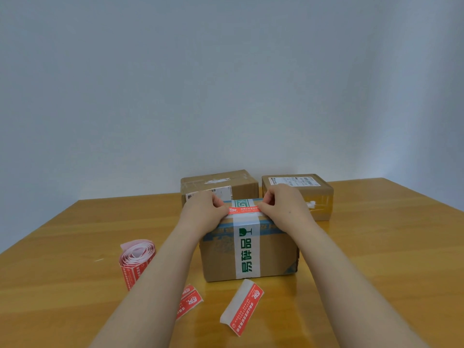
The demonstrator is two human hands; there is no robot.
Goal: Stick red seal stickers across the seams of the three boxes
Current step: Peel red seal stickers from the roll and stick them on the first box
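- Red seal sticker (244, 209): long axis left-right at frame centre, across the front box (273, 252) top, crossing its white tape (247, 249).
- My left hand (204, 209) and right hand (283, 204) each pinch one end.
- Box taped closed; contents hidden.

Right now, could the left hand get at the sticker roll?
Probably yes: the sticker roll lies beside the left forearm, nothing between; the left hand must first release the red sticker.

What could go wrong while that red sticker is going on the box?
The left hand and right hand pinch the red sticker by its ends over the front box, so it might land crooked or wrinkled. The left forearm passes over a loose sticker on the table, and could brush it away.
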